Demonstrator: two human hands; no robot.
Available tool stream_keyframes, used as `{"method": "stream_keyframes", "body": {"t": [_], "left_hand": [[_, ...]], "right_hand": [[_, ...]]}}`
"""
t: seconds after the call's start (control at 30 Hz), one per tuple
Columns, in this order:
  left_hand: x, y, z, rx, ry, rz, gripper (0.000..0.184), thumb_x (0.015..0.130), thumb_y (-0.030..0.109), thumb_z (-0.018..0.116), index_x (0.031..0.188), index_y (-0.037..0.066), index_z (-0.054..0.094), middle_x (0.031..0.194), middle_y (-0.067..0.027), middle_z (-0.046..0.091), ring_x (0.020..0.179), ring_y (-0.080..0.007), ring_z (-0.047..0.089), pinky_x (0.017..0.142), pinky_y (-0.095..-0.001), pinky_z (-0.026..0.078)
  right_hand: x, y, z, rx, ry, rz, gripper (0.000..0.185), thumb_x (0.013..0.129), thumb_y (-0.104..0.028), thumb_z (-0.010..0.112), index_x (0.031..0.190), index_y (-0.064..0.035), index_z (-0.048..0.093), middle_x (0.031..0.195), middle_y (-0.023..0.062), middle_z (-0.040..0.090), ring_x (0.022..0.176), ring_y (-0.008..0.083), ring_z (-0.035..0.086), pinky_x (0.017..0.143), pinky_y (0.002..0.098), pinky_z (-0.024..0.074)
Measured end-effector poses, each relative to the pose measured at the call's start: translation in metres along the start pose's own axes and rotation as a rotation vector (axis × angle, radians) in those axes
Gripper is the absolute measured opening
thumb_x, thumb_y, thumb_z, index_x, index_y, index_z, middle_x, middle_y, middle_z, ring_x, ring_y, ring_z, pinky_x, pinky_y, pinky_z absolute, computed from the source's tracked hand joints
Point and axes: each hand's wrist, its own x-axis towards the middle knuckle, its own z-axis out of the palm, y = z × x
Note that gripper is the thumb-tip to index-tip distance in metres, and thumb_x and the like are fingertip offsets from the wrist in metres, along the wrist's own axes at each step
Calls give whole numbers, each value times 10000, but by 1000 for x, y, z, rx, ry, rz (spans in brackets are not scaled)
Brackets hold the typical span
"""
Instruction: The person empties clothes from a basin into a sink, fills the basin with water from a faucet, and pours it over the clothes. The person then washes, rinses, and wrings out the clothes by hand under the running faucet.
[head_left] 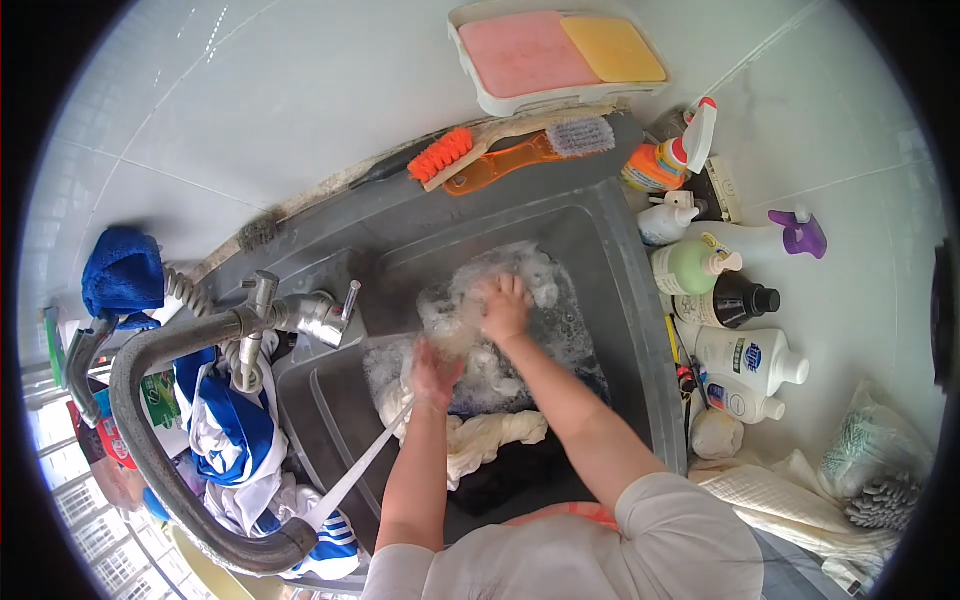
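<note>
The sink (640, 330) is holding water with white foam (545, 290), and a cream cloth (490, 440) is lying in it, partly under the foam and partly showing nearer to the person. Something dark (505, 485) is lying beside this cloth; I cannot tell what it is. The left hand (437, 372) is reaching into the foam beside the cloth, and foam is hiding its fingertips, so I cannot tell its grip. The right hand (507, 307) is resting in the foam with its fingers a little apart; I cannot tell whether it is gripping any cloth underneath. The tap (280, 550) is pouring a stream (360, 465) towards the left hand. At the wall (300, 90), a white dish (490, 104) is holding a pink block (520, 50) and a yellow block (615, 50). On the ledge below it, an orange-bristled brush (440, 155) and a grey-bristled brush (580, 137) are lying. Along the right side, a green bottle (680, 268), a dark bottle (725, 302) and a white bottle (745, 358) are standing in a row. Blue and white clothes (235, 435) are lying in a heap at the left.
</note>
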Motion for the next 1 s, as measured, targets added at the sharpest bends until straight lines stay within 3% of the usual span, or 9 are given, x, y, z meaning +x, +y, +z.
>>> {"method": "stream_keyframes", "body": {"t": [0.07,0.23,0.33,0.37,0.5,0.63,0.83,0.93,1.0], "left_hand": [[-4,0,10,-34,8,-116,526,945,455,393,1347,118,432,1369,-100,470,1227,-305,440,1030,-493,332],[6,-4,-29,-474,-995,4,481,937,459,438,1181,68,576,1179,-126,595,1075,-289,557,947,-424,442],[-74,22,10,-349,-454,-17,481,936,463,451,1211,78,543,1141,-124,603,1045,-291,579,913,-422,469],[-28,13,-24,-594,-816,-374,386,961,375,434,1204,95,542,1125,-99,607,1011,-250,597,887,-404,494],[-45,-19,-21,-257,-273,-126,369,974,347,412,1222,100,528,1121,-79,608,990,-214,608,875,-380,502],[-61,-24,1,-19,-289,-86,384,976,364,446,1233,87,510,1173,-79,582,1066,-226,583,889,-349,492],[-60,-20,24,396,-77,37,644,897,411,565,1395,68,343,1308,-119,476,1206,-266,472,1039,-407,327],[-5,-22,-8,712,21,110,664,872,380,586,1382,27,349,1328,-144,453,1234,-278,444,1016,-445,347],[27,-20,-39,440,84,84,697,906,336,526,1467,47,232,1320,-138,491,1121,-252,529,1001,-383,385]], "right_hand": [[-25,-25,32,71,159,-132,429,750,-390,675,1141,-220,623,1181,114,542,1172,347,451,968,486,375],[-102,-84,-17,691,-95,-369,289,739,-369,722,860,-116,650,921,110,601,852,339,591,725,436,475],[-137,-102,-39,704,-8,-431,232,717,-306,742,713,-103,629,782,66,609,724,314,612,627,388,488],[-135,-99,-35,703,-12,-435,232,717,-306,742,713,-103,629,782,66,609,724,314,612,627,388,488],[-98,-75,12,533,163,-331,219,728,-322,681,637,-136,608,667,73,614,596,285,607,561,411,492],[-31,-36,22,417,248,-456,209,764,-325,640,653,-149,616,664,60,624,617,296,611,586,452,499],[-13,12,22,97,407,4,364,814,-440,606,1054,-168,626,1224,125,555,1154,321,511,925,460,440],[-40,28,25,-160,269,-208,512,827,-464,583,1259,-192,535,1453,119,358,1377,303,263,1103,530,232],[-33,63,29,-304,-145,-872,565,846,-495,540,1341,-229,486,1493,109,318,1433,289,150,1128,591,73]]}}
